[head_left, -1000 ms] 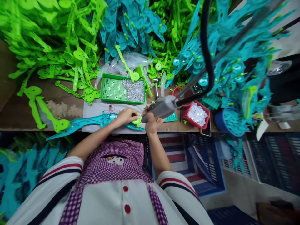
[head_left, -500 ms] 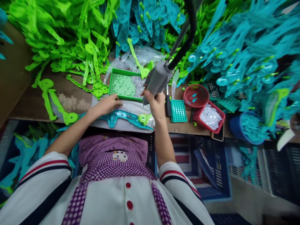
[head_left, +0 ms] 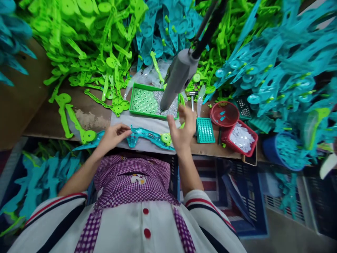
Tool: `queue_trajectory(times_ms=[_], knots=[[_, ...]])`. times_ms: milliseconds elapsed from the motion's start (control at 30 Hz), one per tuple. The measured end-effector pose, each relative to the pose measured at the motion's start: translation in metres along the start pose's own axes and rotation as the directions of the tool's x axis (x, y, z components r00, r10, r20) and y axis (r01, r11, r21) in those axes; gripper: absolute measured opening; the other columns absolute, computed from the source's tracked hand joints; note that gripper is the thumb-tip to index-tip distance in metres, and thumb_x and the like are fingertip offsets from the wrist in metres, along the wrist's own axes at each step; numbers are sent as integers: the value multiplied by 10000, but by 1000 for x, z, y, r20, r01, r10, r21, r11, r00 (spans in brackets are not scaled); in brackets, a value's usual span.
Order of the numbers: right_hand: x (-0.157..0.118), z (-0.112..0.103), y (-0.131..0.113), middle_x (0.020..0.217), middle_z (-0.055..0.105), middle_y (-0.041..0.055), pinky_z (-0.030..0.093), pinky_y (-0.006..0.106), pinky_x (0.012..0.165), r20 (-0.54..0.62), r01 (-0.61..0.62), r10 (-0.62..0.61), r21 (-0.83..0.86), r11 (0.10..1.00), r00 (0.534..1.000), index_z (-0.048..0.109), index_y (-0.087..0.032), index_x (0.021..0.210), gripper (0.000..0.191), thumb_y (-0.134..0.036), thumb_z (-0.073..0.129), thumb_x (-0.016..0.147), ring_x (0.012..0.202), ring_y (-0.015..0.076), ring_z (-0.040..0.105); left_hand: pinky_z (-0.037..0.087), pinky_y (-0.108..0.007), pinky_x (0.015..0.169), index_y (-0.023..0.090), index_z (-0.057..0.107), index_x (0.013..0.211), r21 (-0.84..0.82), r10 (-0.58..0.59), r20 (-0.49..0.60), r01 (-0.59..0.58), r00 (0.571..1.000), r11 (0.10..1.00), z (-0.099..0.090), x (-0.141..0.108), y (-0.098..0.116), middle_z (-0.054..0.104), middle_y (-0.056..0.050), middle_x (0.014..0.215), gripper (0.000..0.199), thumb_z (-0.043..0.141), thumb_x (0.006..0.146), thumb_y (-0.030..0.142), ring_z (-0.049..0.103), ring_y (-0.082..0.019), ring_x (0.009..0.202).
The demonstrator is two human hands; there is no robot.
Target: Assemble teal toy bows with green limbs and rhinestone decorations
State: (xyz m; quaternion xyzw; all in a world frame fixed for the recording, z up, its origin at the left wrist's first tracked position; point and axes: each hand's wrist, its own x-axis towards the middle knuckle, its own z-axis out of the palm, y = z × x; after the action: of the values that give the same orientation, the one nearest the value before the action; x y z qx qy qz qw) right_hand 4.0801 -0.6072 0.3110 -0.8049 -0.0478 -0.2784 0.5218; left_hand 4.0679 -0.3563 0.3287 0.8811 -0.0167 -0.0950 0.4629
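A translucent blue plastic part (head_left: 143,134) lies on the white cloth (head_left: 119,120) at the bench's front edge, with a round green piece (head_left: 166,138) at its right end. My left hand (head_left: 113,137) is closed at the part's left-middle, thumb and fingertips together against it. My right hand (head_left: 183,128) is raised with its fingers spread, holding nothing, just right of the part. Above it a grey electric screwdriver (head_left: 177,79) hangs tilted, its lower end over the green tray (head_left: 143,113) of small screws. My right hand and the screwdriver are apart.
Green plastic parts (head_left: 86,52) and blue ones (head_left: 286,52) are heaped at the back. To the right stand a teal tray (head_left: 205,130), a red bowl (head_left: 224,114), a red basket (head_left: 240,138) of white pieces and a blue bucket (head_left: 273,147). Crates (head_left: 252,196) sit below.
My right hand has let go of the electric screwdriver and opened; the screwdriver now hangs free above it. My left hand has drawn back slightly toward me along the blue part. The view has shifted a little.
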Motion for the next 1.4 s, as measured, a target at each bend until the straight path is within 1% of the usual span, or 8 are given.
queue_trajectory(times_ms=[100,200,300,500,867,1133,1200,1400], knots=[[-49,20,-15,812,651,32,539,323,686,200,65,-75,55,996,977,631,-214,1063,234,-398,543,948,695,153,603,510,-269,566,153,674,849,-283,-156,36,160,987,946,10,-4,-5,699,-48,698,598,669,690,729,637,-164,606],[-77,50,-17,834,690,59,531,294,664,397,15,-26,31,999,918,648,-188,1074,320,-460,575,924,700,163,638,527,-256,582,154,681,912,-389,-184,112,214,976,896,12,-1,0,721,-52,753,583,690,701,697,653,-151,626],[-71,68,-11,871,706,66,512,276,646,420,-102,84,20,995,904,655,-181,1061,316,-452,549,938,690,155,639,540,-252,615,157,685,948,-384,-129,161,183,979,905,8,10,5,719,-44,763,488,738,718,585,663,-149,664],[-41,67,-1,933,719,37,502,260,672,511,-256,154,136,957,846,651,-194,986,194,-358,589,904,622,112,582,536,-243,638,148,680,958,-377,-47,211,126,976,918,6,36,5,687,-21,742,309,753,730,344,638,-125,667],[-66,58,-1,891,729,57,509,278,685,416,-250,217,26,968,883,679,-191,941,257,-389,516,927,650,148,634,539,-252,716,161,631,892,-366,-117,-76,81,990,927,23,36,-11,660,-4,769,160,635,764,257,659,-128,752],[-61,47,-5,958,709,68,514,284,674,265,-255,224,88,963,938,663,-183,1033,292,-426,541,928,647,133,598,593,-304,734,189,534,989,-462,-112,-37,82,993,883,35,14,0,605,17,798,294,636,789,379,706,-157,768],[-48,43,-2,1015,701,78,510,298,733,314,-199,163,88,976,935,664,-192,1065,282,-413,557,926,758,151,619,593,-313,761,191,530,984,-465,-99,-32,73,995,882,38,11,-1,599,27,777,297,640,784,380,701,-149,739],[-2,54,8,877,692,51,444,277,775,691,-107,44,49,993,721,708,-158,884,198,-300,579,933,807,140,604,575,-328,777,187,553,948,-304,-13,-112,-22,994,953,34,7,-14,654,-17,828,258,613,807,394,694,-171,792]])
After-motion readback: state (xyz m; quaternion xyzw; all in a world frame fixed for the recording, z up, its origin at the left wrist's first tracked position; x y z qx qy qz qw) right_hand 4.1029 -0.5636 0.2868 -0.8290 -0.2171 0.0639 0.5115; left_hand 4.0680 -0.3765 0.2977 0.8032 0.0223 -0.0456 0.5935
